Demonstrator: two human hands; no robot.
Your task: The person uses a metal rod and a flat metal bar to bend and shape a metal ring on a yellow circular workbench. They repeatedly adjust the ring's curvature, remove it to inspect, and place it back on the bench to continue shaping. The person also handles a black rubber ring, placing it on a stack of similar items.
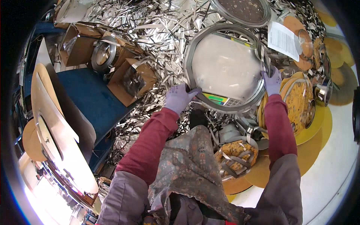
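Apparently mid-handling, not yet released, the round grey-rimmed panel [228, 65] is far and right of centre over loose strips [165, 41], left hand [178, 98] and right hand [273, 81] each in a closed grip on its rim [188, 65].

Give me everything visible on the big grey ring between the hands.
The grey ring is broad and round, dull and metallic-looking, with a layered rim; a narrow band stands loose at its right side. It appears roughly flat, framing a pale panel with a green display and keypad near the lower edge. Whether it rests on these is unclear. The gloved left hand touches its lower left; the gloved right hand grips its right side.
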